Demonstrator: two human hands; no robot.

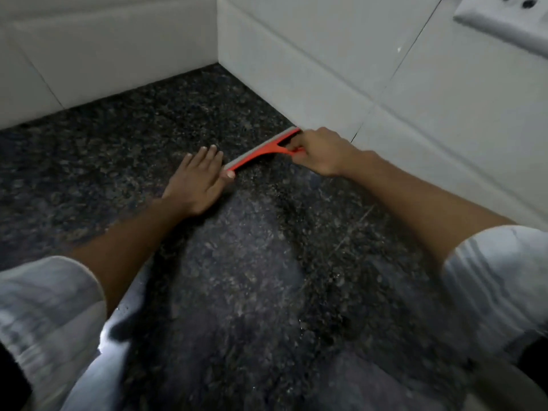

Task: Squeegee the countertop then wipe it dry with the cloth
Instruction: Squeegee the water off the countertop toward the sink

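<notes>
Squeegeeing looks barely begun: the right hand (320, 151) grips the squeegee (261, 151) near the wall corner (219, 59), the left hand (197, 180) lies flat and empty beside it on the surface (237, 277), and no cloth is in view.

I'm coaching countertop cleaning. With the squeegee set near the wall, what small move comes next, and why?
Probably draw the squeegee toward the body: the right hand grips its handle, its blade lies on the countertop by the wall, and the left hand rests flat beside it.

Orange plastic squeegee with its grey rubber blade (261, 151), gripped at the orange handle; beneath the grip, black speckled granite countertop (118, 137); behind it, white tiled wall (326, 60).
</notes>
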